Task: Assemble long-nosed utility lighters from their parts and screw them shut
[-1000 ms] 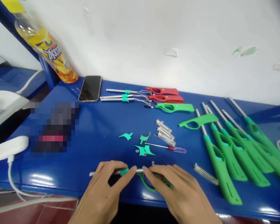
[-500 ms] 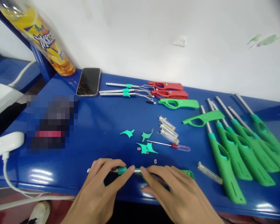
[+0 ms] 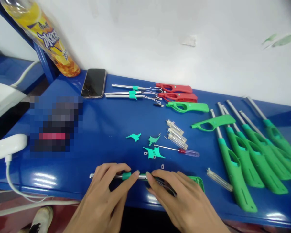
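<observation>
Near the table's front edge, my left hand (image 3: 109,191) grips a metal tube (image 3: 118,177) with a teal collar (image 3: 126,175). My right hand (image 3: 174,194) is closed on a green lighter shell (image 3: 197,182) lying open side up, its thumb pressing the inner end of the tube. Dark wires show under the right fingers. Both thumbs nearly meet over the tube. Just beyond lie teal triggers (image 3: 149,152), a small metal piece (image 3: 162,166) and a screwdriver (image 3: 189,152).
Several assembled green lighters (image 3: 237,178) lie at the right beside a clear tank (image 3: 219,179). Clear tanks (image 3: 177,134), red shells (image 3: 179,97) and tube assemblies (image 3: 126,86) lie farther back. A phone (image 3: 94,83), bottle (image 3: 53,42) and white device (image 3: 9,146) are at the left.
My right hand has shifted slightly on the green shell, and its right end has tilted down a little. The camera view has moved slightly. My left hand keeps its grip.
</observation>
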Tool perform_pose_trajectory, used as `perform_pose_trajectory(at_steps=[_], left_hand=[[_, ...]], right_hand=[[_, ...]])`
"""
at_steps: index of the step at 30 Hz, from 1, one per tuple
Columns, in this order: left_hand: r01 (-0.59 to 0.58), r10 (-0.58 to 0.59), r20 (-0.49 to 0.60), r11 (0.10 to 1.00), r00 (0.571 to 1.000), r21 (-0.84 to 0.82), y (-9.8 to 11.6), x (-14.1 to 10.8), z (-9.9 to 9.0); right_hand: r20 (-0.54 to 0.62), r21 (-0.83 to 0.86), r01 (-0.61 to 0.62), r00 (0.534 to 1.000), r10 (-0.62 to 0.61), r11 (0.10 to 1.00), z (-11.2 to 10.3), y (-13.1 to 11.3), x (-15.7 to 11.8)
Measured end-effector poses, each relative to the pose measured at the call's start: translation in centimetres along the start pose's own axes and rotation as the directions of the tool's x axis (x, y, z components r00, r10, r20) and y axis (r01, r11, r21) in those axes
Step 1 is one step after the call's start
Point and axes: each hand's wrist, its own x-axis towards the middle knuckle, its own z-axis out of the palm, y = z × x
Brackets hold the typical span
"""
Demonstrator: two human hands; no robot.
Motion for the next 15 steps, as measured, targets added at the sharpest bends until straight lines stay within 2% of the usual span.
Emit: perform_pose_trajectory(at_steps=[4,8,12,15], left_hand=[[-0.031,0.032,-0.076,0.999,0.997,0.010,0.8,1.1,0.6],[-0.088,0.079,-0.145,0.995,0.986,-0.053,1.2,1.8,1.3],[-0.094,0.082,-0.129,0.991,0.988,-0.091,1.0,2.1,1.1],[-0.106,0.098,-0.108,0.992,0.989,-0.073,0.9,2.3,0.8]], right_hand=[[-0.024,0.014,-0.018,1.000,0.018,1.000,0.3,0.0,-0.2],[-0.039,0.039,-0.053,0.998,0.055,0.998,0.6,-0.1,-0.3],[-0.038,0.068,-0.060,0.997,0.063,0.996,0.1,-0.1,0.2],[-0.107,0.055,-0.053,0.992,0.059,0.997,-1.0,0.1,0.5]])
